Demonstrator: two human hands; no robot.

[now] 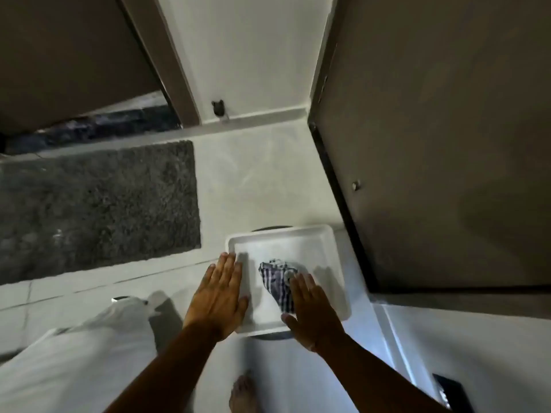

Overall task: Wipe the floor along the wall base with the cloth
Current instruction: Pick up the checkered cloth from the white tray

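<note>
A blue-and-white striped cloth (275, 281) lies bunched in a white square basin (298, 236) standing on the pale tiled floor. My right hand (310, 311) reaches over the basin's near edge with fingers spread, its fingertips at the cloth's right side. Flat and open, my left hand (219, 296) hovers over the basin's left rim, holding nothing. The wall base (268, 114), a pale skirting strip, runs across the far side of the floor.
A grey shaggy mat (98, 204) lies at the left. A dark door (432, 144) stands to the right of the basin. A small dark door stop (218, 108) sits by the skirting. My white-clothed knee (89, 353) and bare foot (243, 394) are near the bottom.
</note>
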